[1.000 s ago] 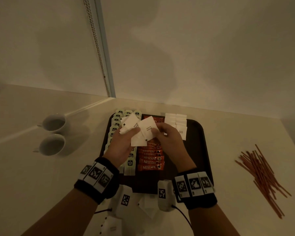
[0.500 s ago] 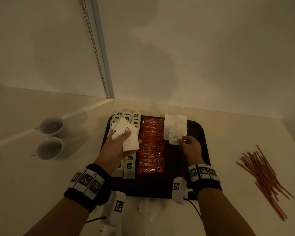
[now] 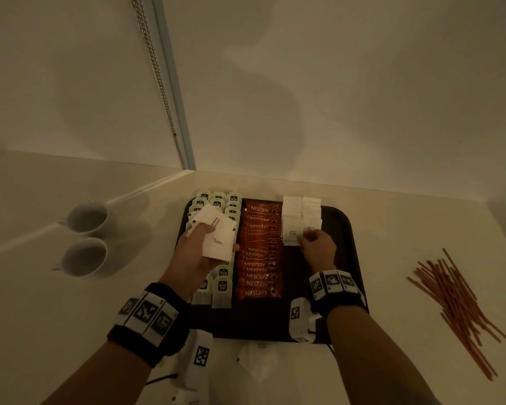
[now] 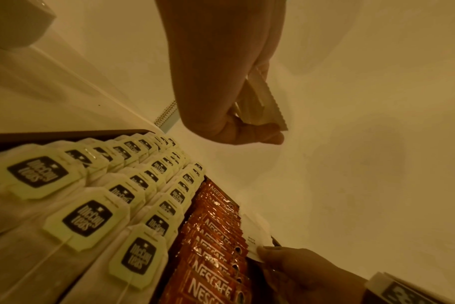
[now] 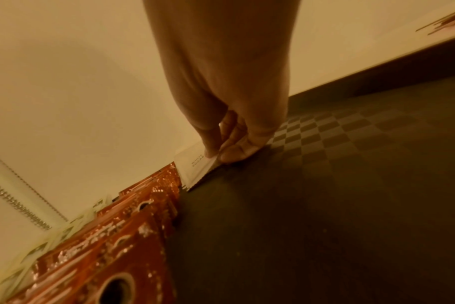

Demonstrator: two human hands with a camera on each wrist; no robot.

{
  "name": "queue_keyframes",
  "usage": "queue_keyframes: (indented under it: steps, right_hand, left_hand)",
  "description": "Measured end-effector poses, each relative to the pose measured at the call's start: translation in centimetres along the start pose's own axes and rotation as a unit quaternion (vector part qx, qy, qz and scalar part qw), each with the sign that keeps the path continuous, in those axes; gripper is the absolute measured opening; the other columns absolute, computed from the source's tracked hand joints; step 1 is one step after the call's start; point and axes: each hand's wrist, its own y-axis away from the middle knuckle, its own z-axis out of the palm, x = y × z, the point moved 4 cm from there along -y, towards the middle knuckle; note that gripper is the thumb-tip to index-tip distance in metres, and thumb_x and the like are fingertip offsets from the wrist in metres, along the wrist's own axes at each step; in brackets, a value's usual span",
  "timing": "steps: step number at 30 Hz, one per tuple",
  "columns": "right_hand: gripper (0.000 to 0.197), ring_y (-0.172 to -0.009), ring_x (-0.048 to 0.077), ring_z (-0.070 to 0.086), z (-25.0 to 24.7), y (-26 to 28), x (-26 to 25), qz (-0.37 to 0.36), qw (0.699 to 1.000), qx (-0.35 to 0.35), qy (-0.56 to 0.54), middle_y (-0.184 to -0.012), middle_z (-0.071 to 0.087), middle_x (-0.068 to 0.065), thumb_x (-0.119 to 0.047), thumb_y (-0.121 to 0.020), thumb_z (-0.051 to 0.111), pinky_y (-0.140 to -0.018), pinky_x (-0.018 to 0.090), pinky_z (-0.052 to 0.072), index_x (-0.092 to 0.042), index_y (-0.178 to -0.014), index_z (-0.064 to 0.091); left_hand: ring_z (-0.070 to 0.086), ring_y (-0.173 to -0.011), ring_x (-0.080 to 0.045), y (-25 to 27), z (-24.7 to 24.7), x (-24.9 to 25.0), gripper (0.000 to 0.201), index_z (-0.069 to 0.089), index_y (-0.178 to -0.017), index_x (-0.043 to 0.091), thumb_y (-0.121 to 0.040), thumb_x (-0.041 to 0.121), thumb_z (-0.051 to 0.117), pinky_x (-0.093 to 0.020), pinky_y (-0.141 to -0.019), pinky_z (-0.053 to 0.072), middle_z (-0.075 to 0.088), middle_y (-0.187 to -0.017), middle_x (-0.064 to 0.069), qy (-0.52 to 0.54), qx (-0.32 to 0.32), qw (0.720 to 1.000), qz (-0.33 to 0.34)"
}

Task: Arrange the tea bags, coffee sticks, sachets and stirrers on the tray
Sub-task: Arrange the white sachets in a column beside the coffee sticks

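Pinching one sugar sachet (image 3: 290,232) with our right hand (image 3: 319,249), we set it on the tray (image 3: 343,229) right of the coffee sticks (image 3: 259,252); our left hand (image 3: 194,254) grips spare sachets (image 3: 216,235) above the tea bags (image 3: 221,287).

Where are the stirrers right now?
In the head view, the stirrers lie in a loose pile on the counter, off to the right of the tray, away from both hands.
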Motion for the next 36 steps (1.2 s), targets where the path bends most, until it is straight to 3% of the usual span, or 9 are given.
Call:
queue_keyframes:
  steps: [4,9,12,15,18,21,25,28,36]
  right_hand:
    - [0.022,-0.104,0.023,0.058,-0.2,0.5,-0.4,-0.015,0.999,0.026,0.019,-0.111,0.062,0.013,-0.014,-0.087,0.064,-0.083,0.025,0.043,-0.001,-0.105,0.060]
    - [0.021,-0.092,0.020,0.060,-0.4,1.3,-2.3,-0.066,0.997,0.021,0.015,-0.101,0.062,0.010,-0.022,-0.086,0.065,-0.077,0.029,0.050,-0.006,-0.097,0.056]
    - [0.021,-0.086,0.013,0.060,0.4,4.1,-6.6,-0.147,0.983,-0.097,-0.052,-0.093,0.062,-0.002,-0.035,-0.088,0.061,-0.068,0.018,0.046,-0.015,-0.092,0.057]
    - [0.025,-0.090,0.018,0.064,2.0,7.7,-9.9,-0.179,0.944,-0.261,-0.095,-0.098,0.066,0.001,-0.041,-0.084,0.064,-0.078,0.031,0.055,-0.018,-0.093,0.062]
    - [0.016,-0.091,0.027,0.064,2.3,9.0,-10.6,-0.195,0.928,-0.286,-0.138,-0.101,0.065,0.015,-0.025,-0.086,0.066,-0.083,0.041,0.054,-0.012,-0.091,0.060]
    - [0.004,-0.091,0.027,0.060,1.6,9.4,-11.0,-0.156,0.920,-0.286,-0.220,-0.106,0.059,0.023,-0.009,-0.089,0.057,-0.080,0.039,0.053,-0.007,-0.093,0.056]
    - [0.008,-0.091,0.031,0.063,-0.1,9.4,-12.4,-0.230,0.929,-0.264,-0.115,-0.101,0.063,0.016,-0.010,-0.085,0.060,-0.075,0.042,0.055,-0.011,-0.093,0.059]
    - [0.016,-0.084,0.018,0.065,-1.1,9.5,-13.3,-0.266,0.928,-0.254,-0.062,-0.097,0.067,0.003,-0.011,-0.083,0.066,-0.070,0.033,0.056,-0.023,-0.089,0.058]
    - [0.018,-0.072,0.000,0.055,-1.8,10.3,-15.2,-0.377,0.882,-0.255,0.122,-0.084,0.062,-0.009,-0.009,-0.078,0.068,-0.063,0.013,0.047,-0.012,-0.096,0.070]
  left_hand:
    - [0.070,-0.067,-0.029,-0.1,0.0,0.3,0.024,0.056,-0.110,0.020,-0.097,0.009,0.040,-0.034,-0.058,0.057,0.074,-0.090,-0.008,-0.011,-0.009,1.000,0.016]
    - [0.070,-0.067,-0.030,0.2,0.3,0.6,0.024,0.057,-0.107,0.020,-0.094,0.003,0.046,-0.035,-0.059,0.058,0.074,-0.088,-0.009,-0.021,-0.016,0.999,0.022]
    - [0.070,-0.068,-0.028,0.3,0.7,0.5,0.026,0.058,-0.105,0.022,-0.093,0.001,0.048,-0.033,-0.052,0.058,0.075,-0.084,-0.006,-0.046,-0.023,0.998,0.031]
    - [0.070,-0.079,-0.030,0.5,1.1,0.2,0.027,0.059,-0.106,0.024,-0.092,0.001,0.052,-0.038,-0.062,0.060,0.075,-0.090,-0.006,-0.067,-0.019,0.997,0.034]
    - [0.067,-0.093,-0.031,0.8,1.4,0.2,0.029,0.062,-0.106,0.024,-0.089,0.001,0.057,-0.045,-0.078,0.055,0.073,-0.099,-0.009,-0.079,-0.015,0.996,0.038]
    - [0.070,-0.077,-0.019,1.0,1.3,0.5,0.022,0.063,-0.098,0.025,-0.088,0.005,0.061,-0.032,-0.062,0.056,0.074,-0.082,0.000,-0.088,-0.012,0.995,0.047]
    - [0.070,-0.064,-0.013,1.2,1.4,0.6,0.014,0.063,-0.097,0.020,-0.087,0.010,0.064,-0.024,-0.049,0.052,0.073,-0.075,0.001,-0.093,-0.012,0.994,0.050]
    - [0.069,-0.069,-0.017,1.2,1.8,0.4,0.010,0.063,-0.099,0.021,-0.090,0.018,0.060,-0.026,-0.051,0.052,0.071,-0.087,-0.006,-0.089,-0.020,0.995,0.042]
    - [0.070,-0.072,-0.015,0.8,2.4,-0.3,0.030,0.063,-0.107,0.013,-0.079,0.007,0.071,-0.028,-0.058,0.055,0.071,-0.086,-0.005,-0.133,-0.038,0.990,0.030]
